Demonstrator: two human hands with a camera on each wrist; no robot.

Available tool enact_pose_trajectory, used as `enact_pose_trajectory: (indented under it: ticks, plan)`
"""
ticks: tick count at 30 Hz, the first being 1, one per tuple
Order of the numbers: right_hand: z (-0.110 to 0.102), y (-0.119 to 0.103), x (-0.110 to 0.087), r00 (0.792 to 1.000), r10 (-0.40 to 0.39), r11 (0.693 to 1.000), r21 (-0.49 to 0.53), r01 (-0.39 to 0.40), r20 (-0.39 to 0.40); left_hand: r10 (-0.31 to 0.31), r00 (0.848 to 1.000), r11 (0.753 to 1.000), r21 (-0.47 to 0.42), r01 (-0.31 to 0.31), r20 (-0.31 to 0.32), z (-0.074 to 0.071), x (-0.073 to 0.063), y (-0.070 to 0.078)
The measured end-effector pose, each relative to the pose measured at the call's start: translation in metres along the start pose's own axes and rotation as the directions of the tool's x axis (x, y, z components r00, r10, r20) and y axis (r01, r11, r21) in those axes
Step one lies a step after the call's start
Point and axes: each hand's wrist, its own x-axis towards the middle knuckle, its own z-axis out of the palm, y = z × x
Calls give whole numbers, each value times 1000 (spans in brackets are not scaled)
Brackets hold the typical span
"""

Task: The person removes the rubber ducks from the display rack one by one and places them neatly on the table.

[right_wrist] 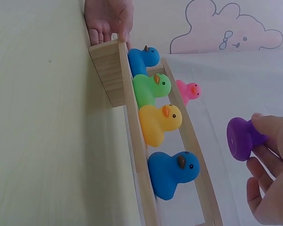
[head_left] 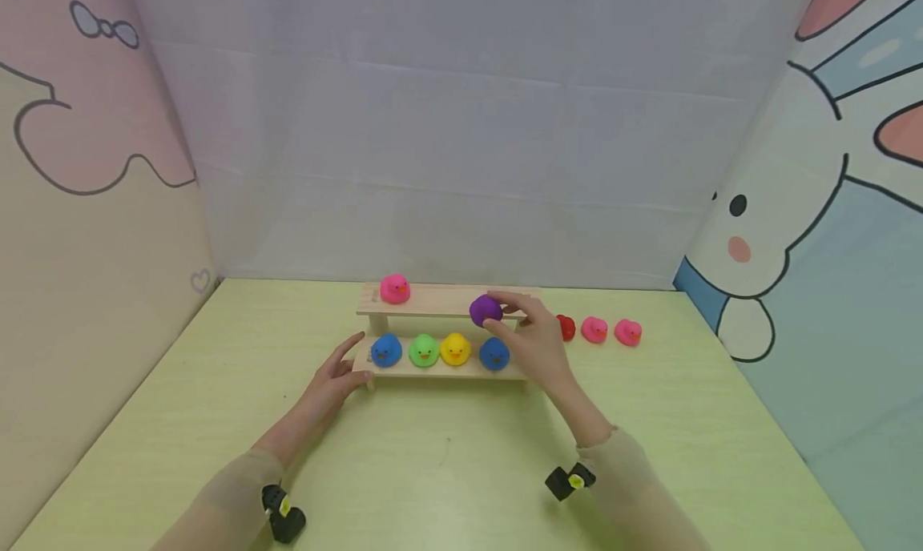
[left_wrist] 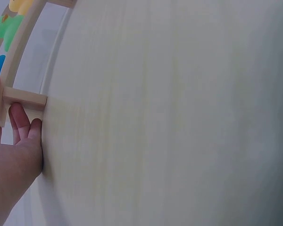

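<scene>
My right hand point(head_left: 537, 339) pinches a purple rubber duck point(head_left: 486, 311) between thumb and fingers, in front of the upper shelf. In the right wrist view the duck point(right_wrist: 243, 139) is tipped, its flat base facing the rack. The two-tier wooden rack point(head_left: 433, 299) carries a pink duck point(head_left: 394, 289) at the upper left. Along its lower shelf sit a blue duck point(head_left: 386, 350), a green duck point(head_left: 424, 350), a yellow duck point(head_left: 455, 349) and another blue duck point(head_left: 493, 354). My left hand point(head_left: 335, 379) grips the rack's left end, thumb at the front edge, fingers by the leg point(left_wrist: 26, 97).
Right of the rack, a red duck point(head_left: 566, 327) partly behind my right hand and two pink ducks point(head_left: 594, 330) stand in a row on the pale table point(head_left: 447, 463). A white sheet point(head_left: 447, 134) hangs behind, with printed panels point(head_left: 815, 239) at both sides.
</scene>
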Motion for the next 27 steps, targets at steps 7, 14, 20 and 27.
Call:
enact_pose_trajectory:
  ticks: [7, 14, 20, 27]
  plan:
    - [-16, 11, -10, 1000, -1, 1000, -24, 1, 2, 4, 1000, 1000, -2, -4, 4, 0, 1, 0]
    - [-33, 25, -16, 999, 40, 999, -28, -40, 3, 13, 1000, 1000, -6, -12, 12, 0, -1, 1]
    - [-49, 37, -21, 999, 50, 997, -52, -50, -4, 6, 1000, 1000, -12, -6, 5, 0, 0, 0]
    - [-65, 47, -28, 998, 44, 992, -115, -47, -34, 27, 1000, 1000, -17, -26, 15, 0, 0, 0]
